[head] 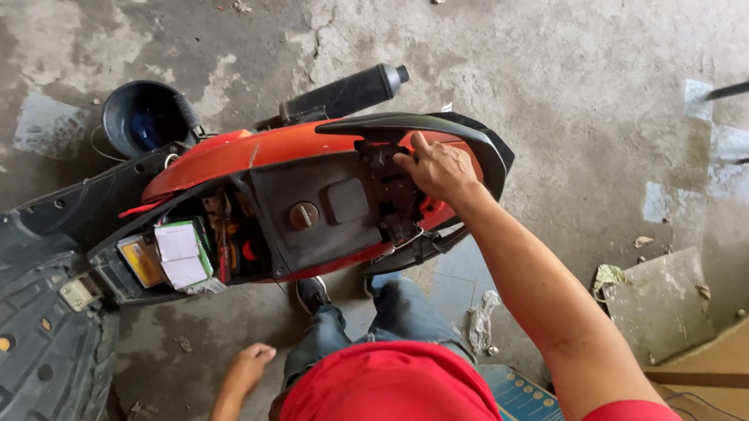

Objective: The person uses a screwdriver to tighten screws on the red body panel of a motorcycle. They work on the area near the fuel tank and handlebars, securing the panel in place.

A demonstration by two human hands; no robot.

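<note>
An orange scooter [247,153] lies with its seat lifted, showing the dark under-seat tray [320,233] with a round fuel cap [304,215]. My right hand [435,166] reaches over the rear of the scooter, fingers curled on a dark part under the black grab rail [450,128]; whether it grips something small is hidden. My left hand [247,367] hangs low beside my knee, fingers loosely curled, holding nothing visible. A battery bay holds a yellow battery [142,260] and folded white papers [182,254].
The black exhaust pipe [347,94] sticks out behind the scooter. A dark bucket [144,117] stands at the left. The upturned seat [14,335] fills the lower left. A cardboard box [536,406] and a concrete slab [662,305] lie at the right on cracked, stained concrete.
</note>
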